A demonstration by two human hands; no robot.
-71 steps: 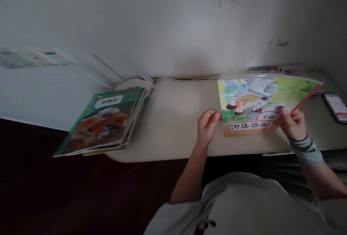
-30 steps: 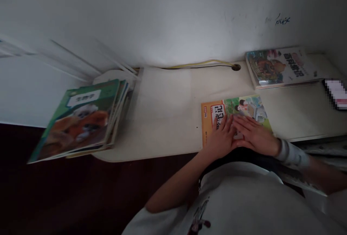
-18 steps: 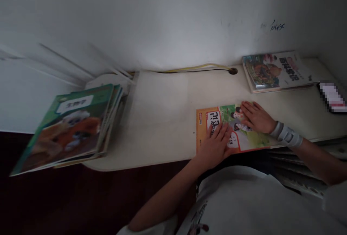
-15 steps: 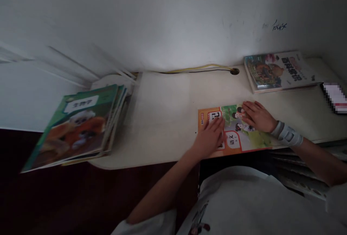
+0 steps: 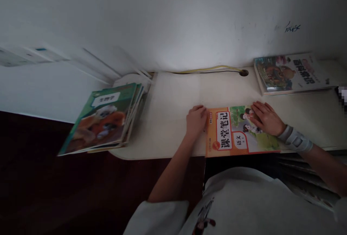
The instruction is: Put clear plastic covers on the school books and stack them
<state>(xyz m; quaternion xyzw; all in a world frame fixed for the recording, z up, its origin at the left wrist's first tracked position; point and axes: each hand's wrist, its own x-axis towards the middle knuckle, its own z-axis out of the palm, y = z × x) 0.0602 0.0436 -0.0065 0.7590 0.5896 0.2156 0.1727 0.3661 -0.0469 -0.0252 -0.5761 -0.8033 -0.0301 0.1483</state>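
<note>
A thin orange-and-green paper booklet (image 5: 241,134) lies cover up at the front edge of the long white surface (image 5: 168,130). The right hand (image 5: 268,120) rests flat on it, fingers extended; the left hand (image 5: 196,120), half curled, meets its side, whether pinching I cannot tell.

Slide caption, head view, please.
Left hand at a corner of the orange-banded book, right hand resting on it, green-topped book stack farther left.
</note>
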